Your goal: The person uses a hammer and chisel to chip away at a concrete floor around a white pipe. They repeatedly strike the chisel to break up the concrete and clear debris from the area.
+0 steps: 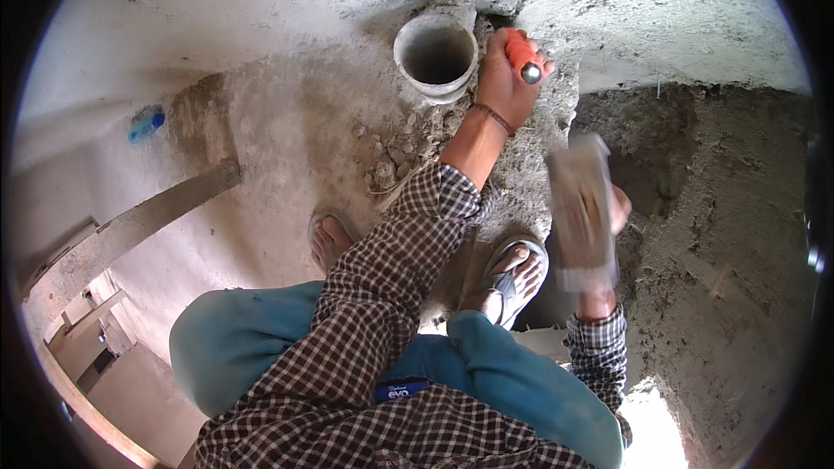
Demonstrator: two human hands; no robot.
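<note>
My left hand (505, 88) grips the orange sleeve of a chisel (520, 52). Its round metal striking end faces up towards me, and the tip is hidden below the fist. Just left of the fist stands a grey-white pipe end (435, 55), open at the top, set against rough mortar. On the right, a hammer (582, 215) is raised and blurred by motion, apart from the chisel. My right hand (620, 210) holds it and is mostly hidden behind the tool.
Broken mortar and rubble (391, 163) lie below the pipe. A dark recess (642, 169) drops beside the ledge on the right, near my sandalled foot (518, 277). At left are a wooden plank (150, 215) and a blue plastic bottle (144, 127). A rough plastered wall (684, 19) rises ahead.
</note>
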